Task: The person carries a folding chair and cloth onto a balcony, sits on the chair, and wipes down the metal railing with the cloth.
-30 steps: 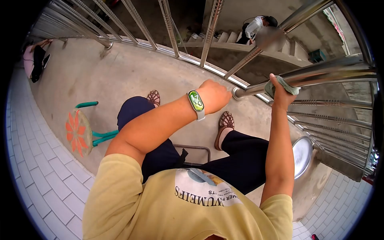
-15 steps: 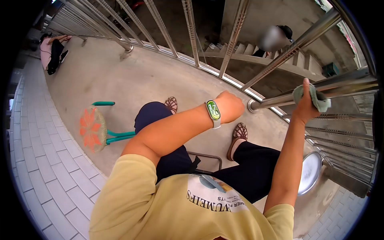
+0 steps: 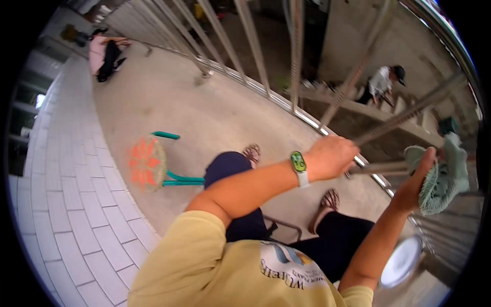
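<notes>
My right hand (image 3: 415,190) holds a grey-green cloth (image 3: 444,179) beside the metal railing (image 3: 404,168). The thumb lies along the cloth, which fans out loosely around the hand. My left hand (image 3: 330,157), with a green-faced wristband (image 3: 297,162) on the wrist, is at the foot of the railing bars. Its fingers are curled under, and whatever they grip is hidden beneath the hand.
To my left stands a stool with a flower-patterned seat (image 3: 147,163) and green legs. A white basin (image 3: 401,261) is by my right leg. One person (image 3: 105,53) sits far off along the railing; another person (image 3: 381,84) is beyond the bars near steps.
The view has shifted, so the stool and floor appear further right. My right hand has come lower and nearer, and the cloth is spread wider. My left hand has reached in to the bars.
</notes>
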The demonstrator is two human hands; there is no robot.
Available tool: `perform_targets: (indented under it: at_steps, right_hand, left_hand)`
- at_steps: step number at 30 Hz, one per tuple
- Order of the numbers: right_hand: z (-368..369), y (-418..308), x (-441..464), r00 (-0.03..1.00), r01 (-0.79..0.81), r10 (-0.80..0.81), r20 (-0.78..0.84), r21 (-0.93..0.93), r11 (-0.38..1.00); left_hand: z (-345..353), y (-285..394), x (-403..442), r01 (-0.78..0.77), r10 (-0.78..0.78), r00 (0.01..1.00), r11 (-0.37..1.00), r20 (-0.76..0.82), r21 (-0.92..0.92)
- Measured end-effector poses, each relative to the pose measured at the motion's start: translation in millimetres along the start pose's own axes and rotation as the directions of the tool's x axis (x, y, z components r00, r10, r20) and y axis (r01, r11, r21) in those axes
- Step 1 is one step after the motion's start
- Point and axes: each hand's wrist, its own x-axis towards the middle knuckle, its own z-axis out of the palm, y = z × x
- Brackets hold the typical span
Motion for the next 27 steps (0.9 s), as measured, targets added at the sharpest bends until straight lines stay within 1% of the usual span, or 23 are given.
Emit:
perform_targets:
  at_steps: [1, 2, 3, 4, 5, 6, 7, 8, 9, 10, 11, 12, 13, 14, 15, 17, 20, 21, 22, 24, 25, 26, 27]
  right_hand:
    - [1.5, 1.3, -3.8, 0.989, -0.007, 0.015, 0.149, -0.055, 0.998]
    - [7.7, 1.6, -7.5, 0.958, -0.144, 0.136, 0.254, 0.010, 0.990]
    - [14.6, 3.1, -14.8, 0.906, -0.372, 0.325, 0.272, 0.143, 0.917]
    - [22.9, 6.4, -23.5, 0.812, -0.571, 0.488, 0.321, 0.262, 0.778]
    - [29.0, 12.1, -29.5, 0.731, -0.682, 0.586, 0.351, 0.336, 0.650]
    - [35.6, 8.8, -31.7, 0.731, -0.682, 0.581, 0.359, 0.355, 0.639]
    - [40.4, 4.8, -33.8, 0.641, -0.766, 0.640, 0.425, 0.406, 0.498]
    - [44.2, 2.2, -35.4, 0.542, -0.831, 0.680, 0.494, 0.437, 0.345]
    - [49.1, 7.5, -43.8, 0.618, -0.786, 0.591, 0.519, 0.388, 0.482]
    - [52.4, 8.1, -49.7, 0.616, -0.787, 0.588, 0.524, 0.390, 0.478]
    - [55.5, 6.3, -53.6, 0.648, -0.746, 0.534, 0.544, 0.311, 0.588]
    - [58.1, 2.2, -55.0, 0.670, -0.687, 0.478, 0.568, 0.230, 0.689]
    - [63.9, -5.5, -57.4, 0.754, -0.594, 0.426, 0.499, 0.241, 0.768]
    - [63.5, -5.0, -56.9, 0.752, -0.596, 0.429, 0.501, 0.240, 0.766]
    - [62.2, -2.4, -55.9, 0.737, -0.620, 0.445, 0.509, 0.249, 0.744]
    - [61.8, -4.7, -50.2, 0.701, -0.678, 0.492, 0.516, 0.268, 0.685]
    - [59.9, 2.6, -48.6, 0.675, -0.703, 0.539, 0.505, 0.217, 0.677]
    - [55.7, 7.9, -47.3, 0.673, -0.665, 0.500, 0.545, 0.152, 0.731]
    - [52.2, 7.8, -46.8, 0.675, -0.664, 0.497, 0.546, 0.155, 0.731]
    - [44.3, 6.9, -46.1, 0.611, -0.625, 0.478, 0.631, 0.013, 0.781]
    - [40.7, 3.5, -47.0, 0.594, -0.635, 0.479, 0.646, 0.011, 0.773]
    - [35.9, 7.3, -47.8, 0.592, -0.635, 0.481, 0.647, 0.008, 0.772]
    - [30.3, 14.4, -48.3, 0.535, -0.663, 0.484, 0.692, -0.011, 0.748]
  left_hand:
    - [-3.9, 3.2, 5.3, 0.025, -0.061, 0.983, 0.978, -0.172, -0.208]
    - [-10.9, 5.9, 11.1, 0.065, -0.147, 0.963, 0.939, -0.224, -0.338]
    - [-14.7, 7.1, 15.0, 0.142, -0.282, 0.939, 0.839, -0.198, -0.525]
    - [-16.7, 6.0, 18.2, 0.197, -0.404, 0.902, 0.695, -0.149, -0.691]
    - [-15.0, 4.0, 20.3, 0.204, -0.410, 0.898, 0.710, -0.160, -0.674]
    - [-13.5, 1.9, 23.4, 0.205, -0.482, 0.870, 0.547, -0.106, -0.811]
    - [-11.7, 0.3, 24.6, 0.187, -0.541, 0.840, 0.355, -0.038, -0.916]
    - [-13.6, 2.0, 25.8, 0.185, -0.548, 0.835, 0.364, -0.049, -0.913]
    - [-14.5, 5.5, 27.6, 0.130, -0.557, 0.830, 0.198, -0.002, -0.972]
    - [-14.9, 6.6, 29.8, 0.072, -0.555, 0.830, 0.023, 0.047, -0.997]
    - [-17.0, 5.5, 31.2, 0.056, -0.505, 0.861, -0.025, 0.061, -0.998]
    - [-18.6, 5.0, 29.1, 0.057, -0.509, 0.859, -0.024, 0.061, -0.998]
    - [-19.8, 5.3, 27.5, 0.019, -0.416, 0.907, -0.122, 0.068, -0.992]
    - [-23.8, 8.2, 27.4, -0.009, -0.317, 0.946, -0.222, 0.063, -0.975]
    - [-26.1, 11.6, 29.3, 0.004, -0.352, 0.931, -0.271, 0.103, -0.963]
    - [-27.1, 11.4, 29.7, 0.031, -0.336, 0.933, -0.287, 0.131, -0.957]
    - [-34.4, 13.9, 26.4, 0.108, -0.332, 0.920, -0.297, 0.209, -0.949]
    - [-38.1, 14.7, 23.9, 0.160, -0.344, 0.902, -0.294, 0.260, -0.942]
    - [-40.8, 14.3, 21.6, 0.158, -0.344, 0.903, -0.291, 0.257, -0.944]
    - [-42.6, 12.3, 17.2, 0.302, -0.441, 0.800, -0.290, 0.407, -0.908]
    - [-40.8, 7.1, 15.7, 0.279, -0.423, 0.804, -0.353, 0.418, -0.893]
    - [-38.6, 3.9, 14.0, 0.278, -0.423, 0.803, -0.356, 0.419, -0.892]
    - [-36.1, 1.6, 12.4, 0.288, -0.467, 0.791, -0.287, 0.396, -0.913]
